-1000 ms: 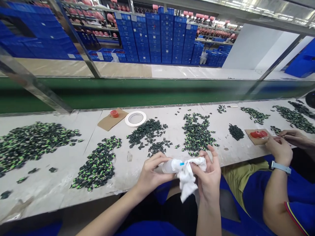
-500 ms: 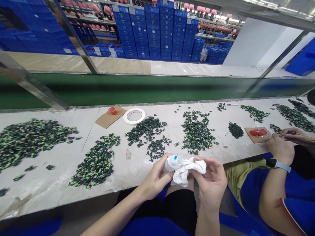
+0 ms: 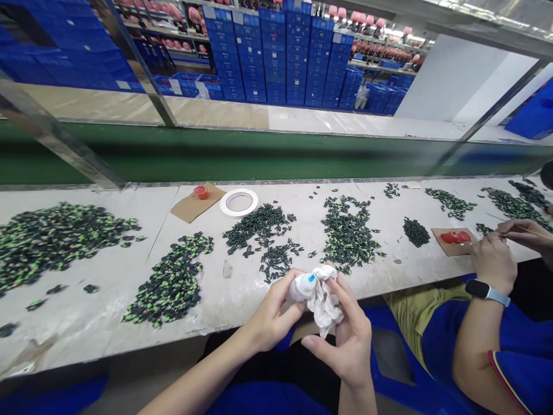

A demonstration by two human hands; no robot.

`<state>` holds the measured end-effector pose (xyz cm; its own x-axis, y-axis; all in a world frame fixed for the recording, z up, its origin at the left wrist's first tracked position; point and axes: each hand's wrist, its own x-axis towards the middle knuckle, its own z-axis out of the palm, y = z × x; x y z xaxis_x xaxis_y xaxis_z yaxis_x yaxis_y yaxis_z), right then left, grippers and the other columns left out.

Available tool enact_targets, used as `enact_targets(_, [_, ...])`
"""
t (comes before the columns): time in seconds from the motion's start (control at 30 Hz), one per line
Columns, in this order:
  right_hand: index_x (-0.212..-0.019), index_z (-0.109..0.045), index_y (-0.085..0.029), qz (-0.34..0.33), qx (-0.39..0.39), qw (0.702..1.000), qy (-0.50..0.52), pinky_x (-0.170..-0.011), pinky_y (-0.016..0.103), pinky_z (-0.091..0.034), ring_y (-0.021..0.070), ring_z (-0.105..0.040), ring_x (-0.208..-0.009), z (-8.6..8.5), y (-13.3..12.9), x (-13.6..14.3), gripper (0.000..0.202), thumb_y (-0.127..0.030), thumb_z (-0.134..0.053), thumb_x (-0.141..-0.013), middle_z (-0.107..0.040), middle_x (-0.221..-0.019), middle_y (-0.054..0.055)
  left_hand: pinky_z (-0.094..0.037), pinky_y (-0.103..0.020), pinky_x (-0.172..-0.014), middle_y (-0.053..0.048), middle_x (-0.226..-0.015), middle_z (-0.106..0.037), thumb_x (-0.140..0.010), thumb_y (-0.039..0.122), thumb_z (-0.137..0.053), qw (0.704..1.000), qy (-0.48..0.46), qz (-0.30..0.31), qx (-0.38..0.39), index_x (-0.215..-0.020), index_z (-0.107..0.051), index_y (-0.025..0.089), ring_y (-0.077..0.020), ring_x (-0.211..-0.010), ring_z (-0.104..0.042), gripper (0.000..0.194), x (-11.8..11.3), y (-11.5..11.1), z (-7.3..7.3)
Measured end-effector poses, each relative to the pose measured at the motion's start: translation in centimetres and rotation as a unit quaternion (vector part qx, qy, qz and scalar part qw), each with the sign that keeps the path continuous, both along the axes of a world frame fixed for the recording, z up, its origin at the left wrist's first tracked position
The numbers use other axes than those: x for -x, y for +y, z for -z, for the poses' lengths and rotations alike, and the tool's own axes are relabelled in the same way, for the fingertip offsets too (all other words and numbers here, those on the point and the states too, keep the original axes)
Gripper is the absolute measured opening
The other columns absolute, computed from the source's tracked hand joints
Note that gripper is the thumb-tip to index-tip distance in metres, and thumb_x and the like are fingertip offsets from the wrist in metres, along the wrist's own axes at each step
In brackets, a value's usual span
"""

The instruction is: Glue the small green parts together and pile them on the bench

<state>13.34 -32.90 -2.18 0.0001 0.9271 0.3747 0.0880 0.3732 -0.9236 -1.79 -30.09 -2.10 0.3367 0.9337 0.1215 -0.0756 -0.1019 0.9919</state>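
My left hand [image 3: 279, 311] is closed around a small white squeeze bottle [image 3: 298, 289] with a blue needle tip, tilted up to the right. In my right hand [image 3: 349, 340] is a crumpled white cloth [image 3: 324, 305], pressed against the bottle's blue tip by the fingers, while the thumb stands apart lower down. Both hands are in front of the table's near edge, over my lap. Just beyond them lie loose small dark parts [image 3: 276, 259] and a pile of black-and-green parts [image 3: 352, 233].
More black-and-green piles [image 3: 168, 282] spread over the left of the table [image 3: 233, 300]. A roll of white tape [image 3: 239, 203] and cardboard [image 3: 190, 208] with a red cup [image 3: 201, 192] lie farther back. At right, a co-worker's hands [image 3: 496, 259] work beside red cups [image 3: 455, 237].
My right hand has moved left and brought the cloth onto the bottle's blue tip. The left hand still holds the bottle in nearly the same place.
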Motion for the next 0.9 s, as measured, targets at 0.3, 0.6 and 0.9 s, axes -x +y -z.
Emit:
enact_targets(0.3, [-0.117,-0.064,-0.020,0.156,0.092,0.983,0.045,-0.072,0.030,-0.061,0.0216,-0.072,-0.087,0.1,0.1,-0.6,0.043,-0.025,-0.074,-0.075,-0.073,-0.105,0.009,-0.039,-0.027,-0.063,0.000,-0.075,-0.056,-0.076,0.018,-0.046,0.998,0.046,-0.027,-0.026,-0.085,-0.051,0.018,-0.0155,-0.068,-0.050,0.010,0.2,0.3,-0.6])
enact_targets(0.6, [-0.103,-0.072,-0.021,0.113,0.076,0.989,-0.055,-0.065,0.025,-0.056,0.0197,-0.069,-0.081,-2.9,1.5,-0.5,0.029,-0.037,-0.071,-0.079,-0.072,-0.096,0.007,-0.044,-0.029,-0.066,-0.003,-0.080,-0.057,-0.073,0.014,-0.042,0.973,0.174,-0.083,-0.126,-0.090,-0.049,0.018,-0.0181,-0.071,-0.055,0.019,0.2,0.7,-0.7])
enact_targets(0.9, [-0.100,-0.071,-0.023,0.030,0.013,0.975,-0.221,-0.063,0.023,-0.052,0.0172,-0.064,-0.076,-4.3,1.9,-1.0,0.019,-0.032,-0.064,-0.085,-0.066,-0.090,0.005,-0.047,-0.034,-0.066,-0.006,-0.081,-0.058,-0.069,0.014,-0.041,0.934,0.294,-0.123,-0.164,-0.094,-0.047,0.018,-0.0226,-0.074,-0.058,0.025,0.5,0.7,-0.1])
